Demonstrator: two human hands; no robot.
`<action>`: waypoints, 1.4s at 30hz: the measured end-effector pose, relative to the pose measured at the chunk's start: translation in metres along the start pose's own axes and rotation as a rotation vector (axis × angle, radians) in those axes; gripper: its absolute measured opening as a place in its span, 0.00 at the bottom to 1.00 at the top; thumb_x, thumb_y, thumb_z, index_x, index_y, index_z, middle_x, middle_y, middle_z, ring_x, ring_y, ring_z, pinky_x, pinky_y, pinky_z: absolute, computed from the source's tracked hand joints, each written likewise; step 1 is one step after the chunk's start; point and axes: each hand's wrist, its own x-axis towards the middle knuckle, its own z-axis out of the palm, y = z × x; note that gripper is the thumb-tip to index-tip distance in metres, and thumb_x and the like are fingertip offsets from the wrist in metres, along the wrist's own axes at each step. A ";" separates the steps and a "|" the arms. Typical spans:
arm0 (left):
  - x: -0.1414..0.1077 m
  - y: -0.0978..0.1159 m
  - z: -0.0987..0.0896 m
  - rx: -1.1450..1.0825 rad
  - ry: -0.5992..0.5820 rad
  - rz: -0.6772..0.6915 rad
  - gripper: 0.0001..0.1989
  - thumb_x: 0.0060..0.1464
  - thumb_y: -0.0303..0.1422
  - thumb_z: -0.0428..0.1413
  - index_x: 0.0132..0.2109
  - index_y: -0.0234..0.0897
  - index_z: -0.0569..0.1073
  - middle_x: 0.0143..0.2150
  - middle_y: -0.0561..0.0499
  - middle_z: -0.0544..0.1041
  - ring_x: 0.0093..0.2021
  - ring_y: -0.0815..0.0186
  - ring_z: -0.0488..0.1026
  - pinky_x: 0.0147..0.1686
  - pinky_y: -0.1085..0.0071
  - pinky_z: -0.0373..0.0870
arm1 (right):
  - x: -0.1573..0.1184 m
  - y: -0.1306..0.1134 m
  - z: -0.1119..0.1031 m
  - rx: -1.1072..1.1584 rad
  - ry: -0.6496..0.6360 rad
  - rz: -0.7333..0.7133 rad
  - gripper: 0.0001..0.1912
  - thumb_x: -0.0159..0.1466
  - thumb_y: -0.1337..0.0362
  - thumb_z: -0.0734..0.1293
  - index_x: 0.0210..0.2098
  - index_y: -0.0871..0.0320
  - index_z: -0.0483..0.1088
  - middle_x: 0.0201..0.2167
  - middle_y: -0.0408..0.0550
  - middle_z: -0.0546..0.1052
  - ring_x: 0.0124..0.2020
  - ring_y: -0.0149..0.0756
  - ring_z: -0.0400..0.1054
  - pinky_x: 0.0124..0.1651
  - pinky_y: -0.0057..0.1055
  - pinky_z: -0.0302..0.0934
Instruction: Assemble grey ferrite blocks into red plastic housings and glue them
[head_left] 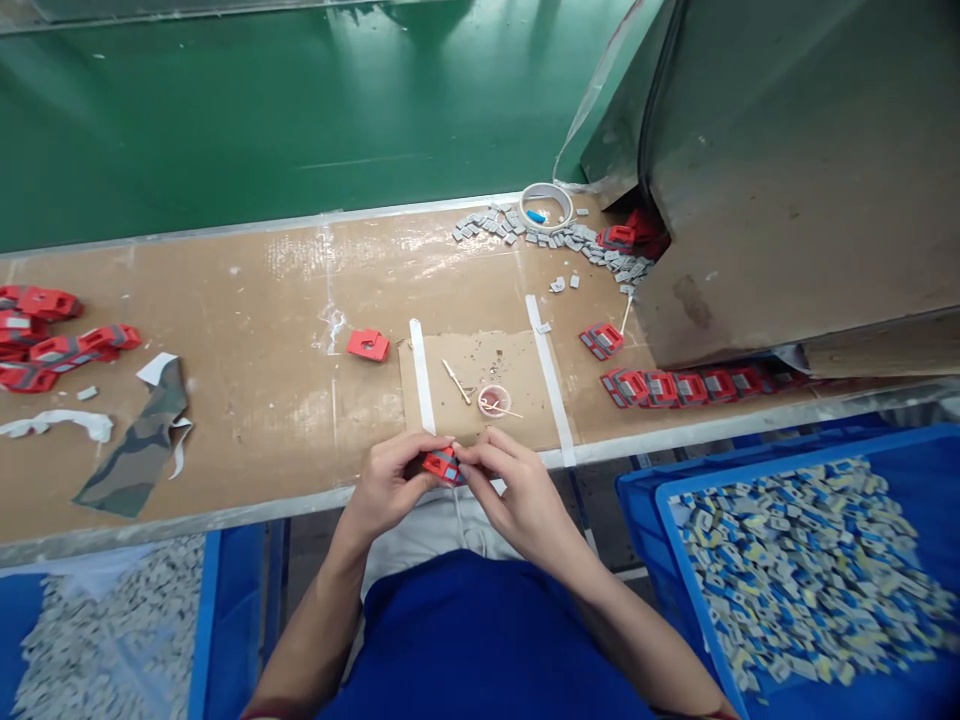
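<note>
Just over the table's front edge, my left hand [391, 484] grips a small red plastic part [442, 464] with grey patches by its left end, thumb and fingers closed on it. The fingers of my right hand [513, 487] are pinched together at the right end of the same part; whether they also hold a smaller piece is hidden. Beyond the hands, a small round cup [493, 401] of reddish content has a thin stick across it. A pale pointed stick [456, 382] lies left of the cup on a taped cardboard sheet [525, 370].
A single red part [367, 345] lies left of the sheet. Several red-and-grey parts [682, 388] line the right front; others are heaped far left [45, 340]. Small grey pieces surround a tape roll [546, 208]. Blue bins [664, 520] of small pieces stand below. A metal housing [810, 200] bounds the right.
</note>
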 end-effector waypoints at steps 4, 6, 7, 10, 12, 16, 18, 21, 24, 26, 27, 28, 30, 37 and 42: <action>0.002 0.000 -0.002 0.014 -0.057 0.067 0.16 0.60 0.34 0.69 0.54 0.39 0.83 0.42 0.43 0.86 0.39 0.60 0.83 0.40 0.69 0.79 | 0.001 0.008 -0.002 0.184 -0.040 0.102 0.08 0.73 0.65 0.65 0.39 0.57 0.76 0.34 0.47 0.73 0.34 0.34 0.71 0.36 0.29 0.66; 0.002 0.000 -0.003 0.014 -0.083 0.086 0.15 0.61 0.33 0.67 0.54 0.39 0.83 0.43 0.42 0.87 0.39 0.60 0.83 0.41 0.68 0.79 | 0.001 0.011 -0.003 0.291 -0.073 0.168 0.09 0.73 0.62 0.67 0.38 0.58 0.76 0.35 0.47 0.74 0.35 0.33 0.71 0.35 0.28 0.66; 0.002 0.000 -0.004 0.020 -0.091 0.087 0.14 0.62 0.34 0.67 0.54 0.39 0.83 0.42 0.42 0.86 0.38 0.61 0.83 0.40 0.69 0.79 | 0.002 0.012 -0.004 0.325 -0.089 0.202 0.09 0.72 0.60 0.67 0.38 0.58 0.76 0.36 0.47 0.74 0.35 0.33 0.71 0.35 0.28 0.66; 0.003 0.000 -0.005 0.039 -0.104 0.088 0.13 0.62 0.34 0.66 0.53 0.38 0.83 0.41 0.43 0.86 0.37 0.62 0.82 0.38 0.70 0.78 | 0.004 0.013 -0.006 0.361 -0.128 0.275 0.12 0.72 0.56 0.68 0.39 0.58 0.76 0.33 0.45 0.73 0.32 0.32 0.68 0.33 0.28 0.62; 0.003 0.001 -0.004 0.026 -0.116 0.118 0.13 0.63 0.33 0.65 0.53 0.37 0.82 0.40 0.43 0.85 0.37 0.63 0.82 0.38 0.71 0.78 | 0.005 0.011 -0.007 0.397 -0.170 0.307 0.15 0.71 0.53 0.69 0.37 0.59 0.75 0.28 0.42 0.70 0.28 0.29 0.62 0.30 0.27 0.57; 0.003 0.001 -0.004 0.016 -0.174 0.196 0.11 0.66 0.29 0.62 0.54 0.38 0.82 0.42 0.42 0.86 0.41 0.62 0.84 0.40 0.70 0.80 | 0.001 0.010 -0.007 0.517 -0.275 0.401 0.22 0.68 0.46 0.70 0.32 0.59 0.70 0.21 0.35 0.60 0.23 0.26 0.50 0.25 0.25 0.45; 0.002 0.001 -0.005 0.043 -0.198 0.211 0.11 0.67 0.27 0.59 0.53 0.38 0.83 0.45 0.42 0.87 0.43 0.61 0.84 0.42 0.69 0.81 | -0.002 0.011 -0.005 0.567 -0.294 0.464 0.25 0.66 0.42 0.70 0.31 0.57 0.67 0.20 0.34 0.59 0.22 0.25 0.48 0.24 0.24 0.43; 0.001 0.001 -0.005 0.086 -0.223 0.235 0.13 0.68 0.25 0.57 0.54 0.39 0.82 0.45 0.41 0.86 0.44 0.60 0.84 0.44 0.69 0.81 | -0.004 0.012 -0.004 0.562 -0.289 0.489 0.26 0.66 0.41 0.70 0.30 0.57 0.66 0.20 0.34 0.59 0.21 0.24 0.47 0.24 0.24 0.42; 0.003 0.001 -0.005 0.075 -0.216 0.263 0.13 0.67 0.24 0.58 0.55 0.39 0.81 0.45 0.42 0.86 0.44 0.61 0.84 0.43 0.69 0.81 | -0.005 0.011 -0.007 0.436 -0.216 0.372 0.21 0.68 0.47 0.70 0.32 0.59 0.71 0.21 0.35 0.59 0.23 0.26 0.51 0.26 0.24 0.49; 0.004 0.001 -0.004 0.030 -0.163 0.282 0.13 0.66 0.25 0.60 0.55 0.40 0.81 0.45 0.42 0.86 0.45 0.60 0.83 0.44 0.67 0.81 | -0.007 0.009 -0.006 0.393 -0.116 0.283 0.17 0.69 0.50 0.71 0.38 0.58 0.75 0.27 0.41 0.68 0.28 0.29 0.62 0.31 0.26 0.60; 0.005 0.000 -0.004 0.007 -0.127 0.289 0.13 0.65 0.25 0.61 0.55 0.40 0.81 0.45 0.42 0.86 0.45 0.60 0.83 0.45 0.65 0.81 | -0.008 0.008 -0.003 0.413 -0.074 0.258 0.15 0.70 0.51 0.71 0.42 0.58 0.75 0.33 0.44 0.72 0.32 0.31 0.67 0.34 0.27 0.65; 0.005 0.000 -0.004 -0.013 -0.092 0.293 0.12 0.65 0.26 0.62 0.54 0.41 0.81 0.45 0.42 0.86 0.46 0.59 0.83 0.46 0.63 0.80 | -0.011 0.007 0.000 0.460 -0.043 0.250 0.16 0.70 0.50 0.71 0.46 0.56 0.74 0.38 0.47 0.75 0.36 0.33 0.71 0.38 0.29 0.69; 0.004 -0.001 -0.003 -0.047 -0.041 0.293 0.12 0.63 0.28 0.64 0.53 0.41 0.80 0.47 0.42 0.86 0.47 0.58 0.83 0.48 0.62 0.80 | -0.015 0.007 0.010 0.595 -0.010 0.274 0.19 0.70 0.49 0.71 0.52 0.54 0.71 0.45 0.50 0.77 0.41 0.35 0.76 0.45 0.33 0.74; -0.004 -0.003 -0.001 -0.166 -0.017 0.158 0.13 0.61 0.28 0.67 0.51 0.41 0.79 0.58 0.39 0.82 0.57 0.56 0.81 0.53 0.63 0.80 | -0.016 0.005 0.025 0.687 0.082 0.277 0.20 0.68 0.52 0.74 0.56 0.52 0.71 0.51 0.52 0.77 0.45 0.36 0.77 0.50 0.34 0.75; -0.003 0.001 -0.003 -0.189 -0.037 0.098 0.11 0.63 0.34 0.66 0.50 0.38 0.81 0.57 0.37 0.82 0.56 0.54 0.81 0.53 0.60 0.80 | -0.011 0.002 0.019 0.394 0.159 0.141 0.15 0.69 0.61 0.72 0.55 0.52 0.74 0.48 0.52 0.76 0.45 0.38 0.75 0.46 0.34 0.75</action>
